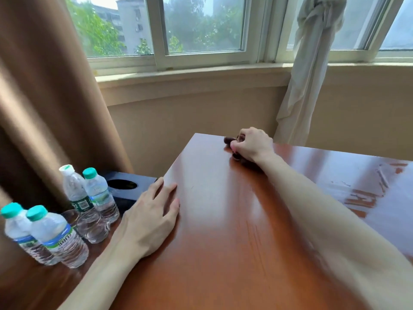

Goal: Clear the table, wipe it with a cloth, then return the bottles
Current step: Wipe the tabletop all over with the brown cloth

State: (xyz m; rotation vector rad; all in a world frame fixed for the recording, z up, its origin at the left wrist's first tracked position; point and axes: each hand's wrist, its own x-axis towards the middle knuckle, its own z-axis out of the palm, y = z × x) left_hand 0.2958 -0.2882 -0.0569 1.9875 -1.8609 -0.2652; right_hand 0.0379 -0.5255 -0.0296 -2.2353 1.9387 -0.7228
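Table (223, 220): reddish-brown, glossy, filling the lower centre and right of the frame. Wet streaks at its right edge.

Right hand (251, 145): upper centre, near the far table edge, fingers curled round a dark cloth (230, 140), pressing it to the surface.

Left hand (154, 211): centre left, flat on the table's left edge, fingers straight.

Bottles: four clear plastic, green caps, on a lower surface at lower left; one pair (89, 198) further, one pair (44, 236) nearer.

Dark box (125, 186): round opening on top, behind the further pair.

Brown curtain (44, 97): left. White curtain (312, 63), knotted: upper right. Window (201, 30): top.
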